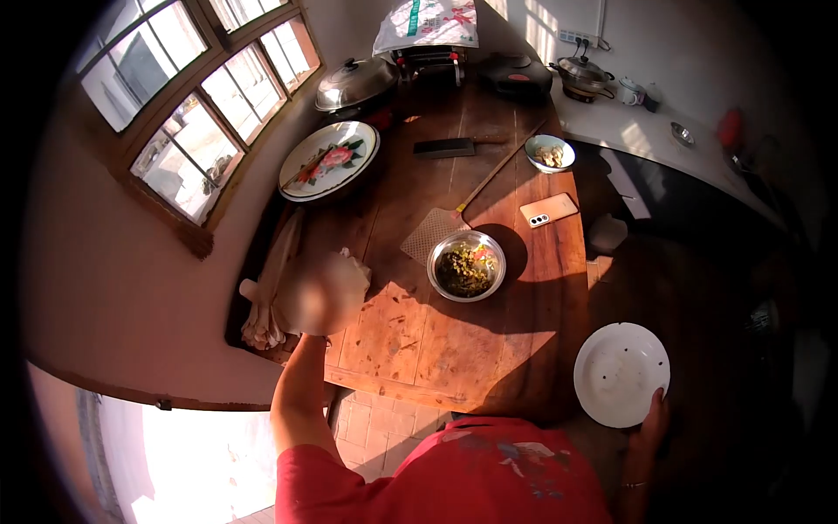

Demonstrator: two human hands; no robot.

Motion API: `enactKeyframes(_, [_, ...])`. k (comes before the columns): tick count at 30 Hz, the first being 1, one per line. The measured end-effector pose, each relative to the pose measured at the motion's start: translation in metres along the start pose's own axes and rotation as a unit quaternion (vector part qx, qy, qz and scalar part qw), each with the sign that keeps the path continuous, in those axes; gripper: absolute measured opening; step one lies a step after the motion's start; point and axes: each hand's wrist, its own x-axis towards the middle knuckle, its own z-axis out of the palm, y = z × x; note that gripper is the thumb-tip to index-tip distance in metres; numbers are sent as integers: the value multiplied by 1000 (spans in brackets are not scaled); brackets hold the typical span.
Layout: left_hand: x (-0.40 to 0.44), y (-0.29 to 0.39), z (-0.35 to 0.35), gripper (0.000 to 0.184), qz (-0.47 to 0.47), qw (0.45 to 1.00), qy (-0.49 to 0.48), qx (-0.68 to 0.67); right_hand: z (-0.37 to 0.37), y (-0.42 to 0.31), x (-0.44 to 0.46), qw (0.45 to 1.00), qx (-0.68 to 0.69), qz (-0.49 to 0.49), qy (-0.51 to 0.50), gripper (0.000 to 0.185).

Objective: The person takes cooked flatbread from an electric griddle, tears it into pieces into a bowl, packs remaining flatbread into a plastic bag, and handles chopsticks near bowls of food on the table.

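My right hand (651, 423) grips the edge of a white plate (611, 375) with a few dark specks on it, out past the table's right side. My left arm reaches to the table's left edge, where my left hand (321, 301) is covered by a blurred patch and its fingers cannot be made out. Close to it are a pale crumpled bag or cloth (356, 271) and a whitish bundle (262, 327). A steel bowl (466, 266) holding chopped green and yellow food with some red stands mid-table.
A fly swatter (432, 232) lies behind the steel bowl. Farther back are a cleaver (443, 148), a bowl of pale pieces (550, 155), a phone (548, 210) and a floral enamel lid (330, 160). A lidded pan (356, 86) stands by the window.
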Motion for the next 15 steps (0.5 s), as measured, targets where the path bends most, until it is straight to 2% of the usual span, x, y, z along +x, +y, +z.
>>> enactKeyframes(4, [32, -19, -9, 24, 184, 976, 73, 92, -5, 10, -2, 999, 8, 13, 41, 46])
enactKeyframes(6, [45, -16, -3, 25, 170, 979, 79, 76, 5, 6, -15, 999, 19, 4, 48, 46])
enactKeyframes(8, [55, -3, 15, 28, 60, 997, 43, 17, 11, 4, -22, 998, 33, -6, 53, 46])
enactKeyframes(9, [59, 7, 25, 32, -54, 998, 4, -36, 12, 4, -25, 998, 17, 13, 65, 46])
enactKeyframes(11, [70, 33, 50, 36, -161, 982, -37, -96, 11, 8, -30, 996, 5, 26, 84, 46])
enactKeyframes(13, [87, 72, 85, 28, 4, 982, -88, -170, 10, 12, -35, 997, -12, 16, 78, 47])
enactKeyframes(15, [99, 107, 119, 22, 169, 948, -132, -235, 16, 9, -44, 996, 2, 19, 83, 46])
